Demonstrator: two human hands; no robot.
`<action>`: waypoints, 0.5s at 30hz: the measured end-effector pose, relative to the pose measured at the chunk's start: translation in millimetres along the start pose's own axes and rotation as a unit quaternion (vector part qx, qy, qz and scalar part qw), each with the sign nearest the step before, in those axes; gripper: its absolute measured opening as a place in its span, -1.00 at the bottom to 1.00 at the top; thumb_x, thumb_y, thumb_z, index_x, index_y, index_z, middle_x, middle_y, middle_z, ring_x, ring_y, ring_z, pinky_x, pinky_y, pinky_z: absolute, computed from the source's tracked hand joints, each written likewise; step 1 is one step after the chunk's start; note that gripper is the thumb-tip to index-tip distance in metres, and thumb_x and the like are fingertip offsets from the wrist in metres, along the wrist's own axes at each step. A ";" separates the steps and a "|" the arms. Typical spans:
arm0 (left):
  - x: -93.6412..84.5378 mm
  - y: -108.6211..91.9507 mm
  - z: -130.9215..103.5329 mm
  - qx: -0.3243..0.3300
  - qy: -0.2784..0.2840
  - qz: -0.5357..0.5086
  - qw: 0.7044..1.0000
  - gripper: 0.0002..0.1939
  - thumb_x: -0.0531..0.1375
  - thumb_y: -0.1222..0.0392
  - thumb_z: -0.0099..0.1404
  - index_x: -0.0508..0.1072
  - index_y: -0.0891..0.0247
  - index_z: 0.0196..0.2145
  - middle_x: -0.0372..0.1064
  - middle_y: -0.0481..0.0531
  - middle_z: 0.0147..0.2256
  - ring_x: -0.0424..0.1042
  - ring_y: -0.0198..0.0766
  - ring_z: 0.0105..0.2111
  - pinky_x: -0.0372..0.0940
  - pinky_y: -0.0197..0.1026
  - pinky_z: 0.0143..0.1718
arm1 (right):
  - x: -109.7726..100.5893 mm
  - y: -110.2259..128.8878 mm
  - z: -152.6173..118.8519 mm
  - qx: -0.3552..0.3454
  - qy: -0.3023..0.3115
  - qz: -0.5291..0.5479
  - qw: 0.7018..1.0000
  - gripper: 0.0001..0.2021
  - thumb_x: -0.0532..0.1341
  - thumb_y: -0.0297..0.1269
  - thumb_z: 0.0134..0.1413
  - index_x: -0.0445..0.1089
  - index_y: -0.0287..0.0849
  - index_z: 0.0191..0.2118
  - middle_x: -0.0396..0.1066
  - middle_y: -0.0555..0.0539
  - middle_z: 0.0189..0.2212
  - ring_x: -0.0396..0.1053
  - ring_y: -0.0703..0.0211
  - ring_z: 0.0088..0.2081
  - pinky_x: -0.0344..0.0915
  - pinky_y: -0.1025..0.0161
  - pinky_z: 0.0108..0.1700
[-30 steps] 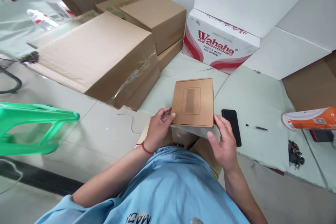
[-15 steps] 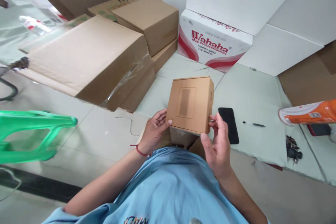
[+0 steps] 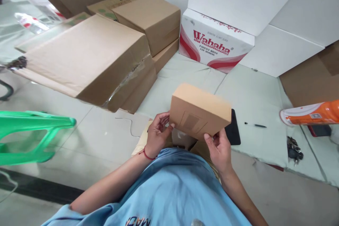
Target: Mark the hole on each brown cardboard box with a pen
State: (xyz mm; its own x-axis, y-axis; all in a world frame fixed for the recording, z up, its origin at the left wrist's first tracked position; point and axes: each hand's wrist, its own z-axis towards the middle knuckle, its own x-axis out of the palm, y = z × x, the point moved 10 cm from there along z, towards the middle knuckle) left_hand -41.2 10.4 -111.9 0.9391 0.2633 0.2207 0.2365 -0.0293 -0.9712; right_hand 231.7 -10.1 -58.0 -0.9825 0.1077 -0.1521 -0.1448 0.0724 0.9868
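Observation:
A small brown cardboard box is held in front of my body, tilted so that its long edge face points up, with a dark printed rectangle on the face towards me. My left hand grips its left end, thumb on the near face and fingers around the side. At the lower right corner, my right hand pinches the box between thumb and fingers, some of which are hidden behind it. A black phone lies on the covered table just right of the box, partly hidden by it.
Large cardboard boxes stand at the left, and a white and red Wahaba water carton at the back. A pen, keys and an orange bottle are at the right. A green plastic stool stands at left.
The small box has turned and tipped, its right end swinging right over the phone. My right hand, looser before, has closed on its lower right corner. The left hand keeps its hold.

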 end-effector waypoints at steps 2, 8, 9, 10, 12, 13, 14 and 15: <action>-1.6 -9.5 2.3 0.004 0.005 -0.002 1.000 -0.54 0.47 -0.08 0.30 0.58 0.17 0.04 0.63 0.19 0.12 0.58 0.01 0.19 0.39 0.04 0.33 | 2.0 -1.4 2.9 0.016 0.012 -0.020 1.000 -0.53 0.46 -0.01 0.27 0.52 0.01 0.22 0.61 -0.10 -0.09 0.55 0.00 -0.09 0.54 0.12 -0.01; -7.4 -38.3 14.1 -0.017 0.010 0.028 0.999 -0.49 0.31 -0.29 0.43 0.69 0.24 -0.05 0.68 0.18 -0.02 0.62 0.01 0.05 0.44 -0.07 0.11 | -5.8 -10.5 17.1 0.091 0.018 0.070 0.993 -0.42 0.31 0.24 0.34 0.55 -0.12 0.21 0.48 0.02 -0.49 0.40 0.16 -0.50 0.43 0.21 -0.44; -7.6 -42.3 14.9 -0.025 0.011 0.026 0.999 -0.46 0.31 -0.32 0.42 0.70 0.24 -0.08 0.69 0.19 -0.05 0.62 0.01 0.01 0.45 -0.08 0.05 | -10.8 -12.0 18.9 0.102 0.012 0.069 0.992 -0.34 0.30 0.27 0.34 0.49 -0.13 0.30 0.42 0.07 -0.55 0.35 0.18 -0.56 0.38 0.24 -0.51; -7.9 -46.8 15.2 -0.030 0.011 0.021 0.999 -0.44 0.31 -0.35 0.40 0.71 0.25 -0.11 0.69 0.19 -0.07 0.63 0.00 -0.02 0.45 -0.10 -0.01 | -16.3 -12.6 20.7 0.110 0.006 0.054 0.992 -0.25 0.30 0.28 0.34 0.39 -0.14 0.41 0.37 0.12 -0.60 0.31 0.20 -0.61 0.32 0.27 -0.57; -7.8 -56.6 14.1 -0.032 0.009 0.007 0.999 -0.42 0.32 -0.38 0.37 0.73 0.25 -0.16 0.70 0.19 -0.11 0.63 -0.02 -0.07 0.44 -0.13 -0.07 | -24.1 -13.0 23.5 0.124 0.008 0.015 0.992 -0.13 0.30 0.28 0.34 0.20 -0.13 0.55 0.29 0.19 -0.67 0.23 0.23 -0.69 0.21 0.30 -0.64; -6.9 -61.5 13.1 -0.032 0.009 -0.002 0.999 -0.42 0.33 -0.38 0.36 0.74 0.24 -0.16 0.70 0.19 -0.13 0.63 -0.03 -0.08 0.44 -0.15 -0.08 | -26.0 -13.4 24.6 0.131 0.014 0.003 0.991 -0.11 0.29 0.29 0.34 0.18 -0.14 0.56 0.27 0.20 -0.70 0.21 0.24 -0.72 0.17 0.31 -0.67; -5.6 -66.2 12.0 -0.030 0.010 -0.010 0.999 -0.43 0.35 -0.38 0.34 0.74 0.24 -0.16 0.70 0.18 -0.14 0.63 -0.04 -0.09 0.44 -0.15 -0.08 | -26.4 -14.1 25.3 0.138 0.021 0.000 0.990 -0.12 0.28 0.31 0.34 0.22 -0.15 0.54 0.27 0.19 -0.71 0.20 0.24 -0.74 0.15 0.31 -0.68; -4.2 -71.0 10.8 -0.027 0.012 -0.016 0.999 -0.44 0.37 -0.37 0.33 0.75 0.23 -0.16 0.70 0.17 -0.15 0.63 -0.04 -0.10 0.43 -0.15 -0.08 | -26.2 -14.9 25.9 0.143 0.027 0.002 0.989 -0.15 0.26 0.35 0.33 0.29 -0.17 0.49 0.29 0.17 -0.71 0.20 0.23 -0.75 0.12 0.31 -0.70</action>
State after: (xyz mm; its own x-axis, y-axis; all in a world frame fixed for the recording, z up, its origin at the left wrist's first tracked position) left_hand -64.6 21.8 -44.8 0.9363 0.2415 0.2549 0.2794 -0.0729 -0.9574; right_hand 262.6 11.7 -70.2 -0.9888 0.0564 -0.1383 -0.1101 0.3506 0.9300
